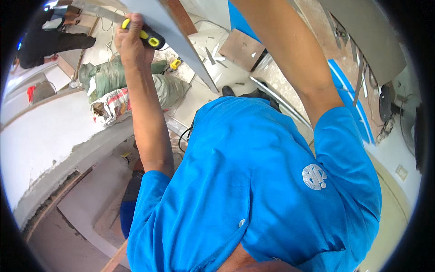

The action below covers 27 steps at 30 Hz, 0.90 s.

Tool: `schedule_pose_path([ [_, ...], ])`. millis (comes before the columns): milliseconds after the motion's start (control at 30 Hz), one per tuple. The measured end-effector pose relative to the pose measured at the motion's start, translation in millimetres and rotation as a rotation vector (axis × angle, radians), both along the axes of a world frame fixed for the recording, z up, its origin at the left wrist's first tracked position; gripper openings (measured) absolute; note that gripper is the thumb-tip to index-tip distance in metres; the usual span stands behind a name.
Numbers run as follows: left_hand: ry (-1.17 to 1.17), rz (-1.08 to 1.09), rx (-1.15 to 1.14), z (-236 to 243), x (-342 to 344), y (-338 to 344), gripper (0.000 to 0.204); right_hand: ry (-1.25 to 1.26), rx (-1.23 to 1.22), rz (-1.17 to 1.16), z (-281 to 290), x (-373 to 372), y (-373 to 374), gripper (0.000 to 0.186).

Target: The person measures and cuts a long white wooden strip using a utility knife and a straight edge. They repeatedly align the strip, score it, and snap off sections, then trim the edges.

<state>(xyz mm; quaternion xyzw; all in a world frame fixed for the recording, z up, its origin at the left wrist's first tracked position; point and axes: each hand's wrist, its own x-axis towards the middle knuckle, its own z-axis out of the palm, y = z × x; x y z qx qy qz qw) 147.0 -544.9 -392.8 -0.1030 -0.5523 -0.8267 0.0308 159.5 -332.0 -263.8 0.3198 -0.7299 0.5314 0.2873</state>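
Our left hand (132, 43) firmly grips the tool (148, 37) at the left edge of the panel (170, 32). Our right hand is out of view; we cannot tell its state. Offcuts (210, 56) right of the panel suggest some cutting is done; we cannot judge what remains.

The pale tiled floor (199, 98) is holding many things. On the left, green bags (106, 75) are lying beside a white-and-red bag (111, 106). Farther off, thin scraps (210, 55) are lying about.
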Motion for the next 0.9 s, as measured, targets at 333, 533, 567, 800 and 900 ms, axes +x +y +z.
schedule_pose_path([
  [333,-0.204,-0.272,0.347,126,-29,-82,0.029,-1.014,0.245,0.316,-310,92,-29,0.125],
  [533,0.043,-0.165,-0.1,261,-92,-133,0.027,-0.916,0.107,0.284,-387,103,-78,0.092],
  [567,0.099,-0.057,-0.302,266,-105,-138,0.027,-0.954,-0.028,0.238,-383,103,-86,0.07],
  [800,0.224,0.161,-1.061,249,-185,-161,0.028,-0.866,-0.056,0.112,-320,125,-86,0.041],
  [900,0.264,0.189,-1.104,250,-206,-162,0.029,-0.831,-0.052,-0.012,-292,127,-71,0.042],
])
